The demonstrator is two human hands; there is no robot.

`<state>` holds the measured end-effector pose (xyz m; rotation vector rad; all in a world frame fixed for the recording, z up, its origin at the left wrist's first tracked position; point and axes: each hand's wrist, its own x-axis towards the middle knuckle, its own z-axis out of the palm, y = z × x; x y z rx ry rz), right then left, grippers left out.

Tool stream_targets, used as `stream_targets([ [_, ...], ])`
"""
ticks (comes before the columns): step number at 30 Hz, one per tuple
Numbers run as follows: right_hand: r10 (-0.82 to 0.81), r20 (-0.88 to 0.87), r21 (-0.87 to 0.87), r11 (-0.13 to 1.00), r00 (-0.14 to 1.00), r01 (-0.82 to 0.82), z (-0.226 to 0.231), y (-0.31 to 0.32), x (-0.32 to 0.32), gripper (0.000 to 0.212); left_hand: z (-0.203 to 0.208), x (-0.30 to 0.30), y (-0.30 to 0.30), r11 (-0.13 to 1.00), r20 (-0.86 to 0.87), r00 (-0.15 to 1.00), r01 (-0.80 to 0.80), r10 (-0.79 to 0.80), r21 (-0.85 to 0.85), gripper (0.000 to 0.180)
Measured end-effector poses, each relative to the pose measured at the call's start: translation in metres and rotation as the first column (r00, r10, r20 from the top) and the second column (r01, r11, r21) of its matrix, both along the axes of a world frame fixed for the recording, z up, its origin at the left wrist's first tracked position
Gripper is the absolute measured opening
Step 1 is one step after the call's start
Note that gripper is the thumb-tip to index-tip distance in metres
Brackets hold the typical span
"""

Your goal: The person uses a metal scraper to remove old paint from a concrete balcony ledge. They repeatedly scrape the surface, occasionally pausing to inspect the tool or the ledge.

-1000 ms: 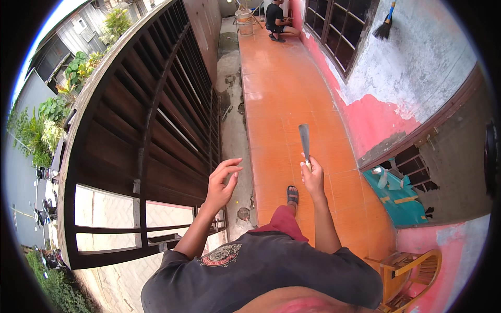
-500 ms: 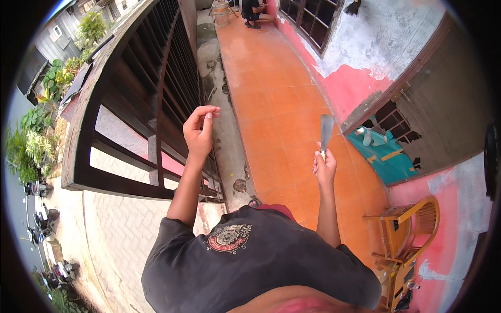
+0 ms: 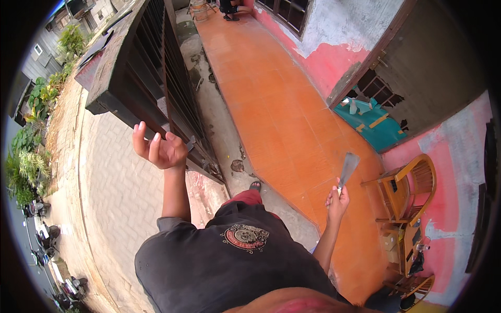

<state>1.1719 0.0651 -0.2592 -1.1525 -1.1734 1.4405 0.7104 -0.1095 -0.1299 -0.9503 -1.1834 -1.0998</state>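
Observation:
My right hand (image 3: 338,201) grips a scraper (image 3: 348,168) by its pale handle, the flat grey blade pointing up and away over the orange tiles. On the other side, my left hand (image 3: 160,149) is raised palm up with its fingers apart and a little curled, holding nothing. It is nearest to the dark slatted metal gate (image 3: 128,101), whose lower bar lies just beyond the fingertips. Whether the fingers touch the gate I cannot tell.
Orange tiled floor (image 3: 271,115) runs ahead beside a concrete gutter strip (image 3: 219,117). On the right are a peeling pink wall (image 3: 443,188), wooden chairs (image 3: 417,182) and a doorway with a teal panel (image 3: 368,125). Another person (image 3: 229,9) crouches at the far end near a bucket (image 3: 199,9).
My body has turned and shifted, and a sandalled foot now shows by the gutter. The left hand moved left and its fingers spread. The right hand still holds the scraper, now tilted further right.

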Motion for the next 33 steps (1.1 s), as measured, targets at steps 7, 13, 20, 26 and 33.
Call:
stream_targets([
  [7,-0.344,-0.037,-0.057,0.938,0.938,0.342,-0.018,-0.089,0.05,0.038,0.012,-0.036,-0.014,0.997,0.106,0.994,-0.046,0.039,0.067,0.065],
  [13,-0.187,-0.029,-0.037,0.982,0.982,0.186,0.004,-0.107,-0.023,0.039,0.002,-0.04,-0.01,0.9,0.267,0.859,0.407,-0.436,0.159,0.086],
  [20,0.588,0.25,-0.181,0.809,0.769,-0.56,0.048,-0.151,-0.123,0.033,-0.003,-0.073,-0.059,0.698,0.464,0.715,0.671,-0.523,-0.248,0.096],
  [26,0.876,0.357,-0.445,0.465,0.325,-0.765,0.006,-0.222,-0.264,0.034,-0.061,-0.165,-0.233,0.289,0.787,0.52,0.85,-0.333,-0.44,0.061],
  [33,0.876,0.458,-0.164,0.25,0.151,-0.954,-0.06,-0.338,-0.457,0.04,-0.139,-0.238,-0.378,0.287,0.971,0.226,0.938,-0.073,-0.197,0.038],
])
